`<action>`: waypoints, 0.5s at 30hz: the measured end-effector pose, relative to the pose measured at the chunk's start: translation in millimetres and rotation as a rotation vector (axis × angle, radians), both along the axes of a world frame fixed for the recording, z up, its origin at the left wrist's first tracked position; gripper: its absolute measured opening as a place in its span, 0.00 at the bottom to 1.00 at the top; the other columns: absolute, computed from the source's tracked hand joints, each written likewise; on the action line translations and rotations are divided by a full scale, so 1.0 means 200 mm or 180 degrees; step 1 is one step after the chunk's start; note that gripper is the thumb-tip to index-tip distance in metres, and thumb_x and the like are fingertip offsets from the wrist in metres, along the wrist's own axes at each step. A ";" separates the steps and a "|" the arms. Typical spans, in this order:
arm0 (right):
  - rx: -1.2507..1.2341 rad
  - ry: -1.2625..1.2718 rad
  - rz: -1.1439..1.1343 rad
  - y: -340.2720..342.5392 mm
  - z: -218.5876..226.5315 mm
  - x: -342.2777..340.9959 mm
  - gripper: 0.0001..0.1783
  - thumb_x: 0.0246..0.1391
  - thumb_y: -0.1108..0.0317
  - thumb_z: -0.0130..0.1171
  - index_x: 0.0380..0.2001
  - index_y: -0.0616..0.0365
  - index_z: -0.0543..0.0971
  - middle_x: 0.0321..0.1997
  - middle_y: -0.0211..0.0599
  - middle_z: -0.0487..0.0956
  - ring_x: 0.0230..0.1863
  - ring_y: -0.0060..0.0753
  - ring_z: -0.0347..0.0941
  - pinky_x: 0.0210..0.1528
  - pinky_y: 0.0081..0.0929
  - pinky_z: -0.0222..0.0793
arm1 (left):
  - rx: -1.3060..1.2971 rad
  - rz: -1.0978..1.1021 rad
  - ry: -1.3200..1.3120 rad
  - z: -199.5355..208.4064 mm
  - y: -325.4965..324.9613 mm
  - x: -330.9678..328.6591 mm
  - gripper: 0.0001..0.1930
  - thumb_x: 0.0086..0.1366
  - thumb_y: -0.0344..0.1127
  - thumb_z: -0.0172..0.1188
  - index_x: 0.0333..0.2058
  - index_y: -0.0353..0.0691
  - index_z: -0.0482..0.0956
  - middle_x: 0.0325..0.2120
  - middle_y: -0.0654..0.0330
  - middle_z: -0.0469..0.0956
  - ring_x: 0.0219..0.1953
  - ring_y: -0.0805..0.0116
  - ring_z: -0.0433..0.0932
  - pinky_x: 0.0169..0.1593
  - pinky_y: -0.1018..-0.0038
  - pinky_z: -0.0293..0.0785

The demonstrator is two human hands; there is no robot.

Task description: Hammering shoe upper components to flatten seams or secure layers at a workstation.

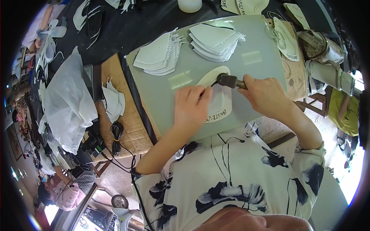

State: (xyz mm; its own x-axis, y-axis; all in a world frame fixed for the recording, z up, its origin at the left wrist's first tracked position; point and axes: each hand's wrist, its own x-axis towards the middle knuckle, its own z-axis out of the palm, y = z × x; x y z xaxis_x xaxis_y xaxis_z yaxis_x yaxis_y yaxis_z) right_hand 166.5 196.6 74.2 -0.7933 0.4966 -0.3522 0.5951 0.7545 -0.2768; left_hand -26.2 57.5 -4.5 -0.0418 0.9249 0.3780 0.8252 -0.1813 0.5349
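A cream sole-shaped template (226,103) with dark handwriting lies on the grey-green board (254,82), partly hidden by my hands. My left hand (192,107) rests over its left edge, fingers closed on a thin dark rod that looks like a punch (214,82). In my right hand (266,94) is a hammer (227,80), gripped by its short handle. The hammer's dark head hangs over the template, close to the rod's upper end. Whether the two touch, I cannot tell.
Two stacks of white cut pieces (160,54) (216,40) lie on the board's far side. More white pieces (113,101) and a coiled black cable (116,131) sit on cardboard at left, near a white plastic bag (69,106). Other templates (286,40) lie at right.
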 end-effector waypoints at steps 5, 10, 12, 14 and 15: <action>0.0036 0.0364 -0.0002 -0.02 0.01 0.00 0.17 0.63 0.58 0.55 0.28 0.60 0.68 0.15 0.42 0.75 0.18 0.49 0.75 0.21 0.41 0.69 | 0.0438 -0.0107 0.1071 0.00 0.00 0.04 0.15 0.51 0.27 0.60 0.39 0.30 0.80 0.34 0.55 0.72 0.35 0.59 0.72 0.42 0.63 0.71; 0.0171 0.0128 0.0153 -0.06 0.00 -0.02 0.17 0.64 0.58 0.54 0.28 0.59 0.67 0.15 0.38 0.74 0.15 0.45 0.73 0.17 0.36 0.66 | 0.0392 -0.0119 0.1011 -0.01 0.00 0.05 0.15 0.51 0.27 0.59 0.39 0.30 0.80 0.35 0.55 0.72 0.36 0.59 0.73 0.42 0.63 0.71; 0.0210 0.0276 0.0103 -0.08 0.00 -0.01 0.17 0.64 0.58 0.54 0.28 0.59 0.66 0.15 0.38 0.74 0.15 0.45 0.73 0.17 0.36 0.66 | 0.0416 -0.0072 0.0973 -0.01 0.00 0.05 0.15 0.51 0.27 0.59 0.39 0.30 0.80 0.35 0.55 0.72 0.36 0.59 0.73 0.43 0.63 0.71; 0.0230 0.0427 0.0071 -0.09 -0.01 0.01 0.18 0.64 0.58 0.54 0.28 0.59 0.66 0.14 0.38 0.73 0.15 0.45 0.73 0.17 0.36 0.66 | 0.0225 0.0028 0.0468 0.01 -0.01 0.05 0.15 0.50 0.25 0.60 0.39 0.32 0.80 0.35 0.56 0.73 0.39 0.58 0.73 0.44 0.62 0.69; 0.0284 0.0296 0.0055 -0.09 -0.03 0.02 0.18 0.64 0.57 0.54 0.28 0.60 0.66 0.14 0.38 0.73 0.15 0.45 0.73 0.17 0.36 0.66 | 0.0234 0.0019 0.0466 0.02 -0.01 0.04 0.15 0.50 0.25 0.60 0.39 0.32 0.80 0.35 0.56 0.73 0.39 0.58 0.73 0.44 0.62 0.69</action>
State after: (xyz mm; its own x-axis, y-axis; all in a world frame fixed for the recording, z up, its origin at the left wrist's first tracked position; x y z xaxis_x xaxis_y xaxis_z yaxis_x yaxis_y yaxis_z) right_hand 170.7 178.5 67.5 -0.8292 0.5087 -0.2318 0.5568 0.7884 -0.2616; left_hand -18.0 56.2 -0.2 0.0135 0.8945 0.4470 0.8946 -0.2105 0.3942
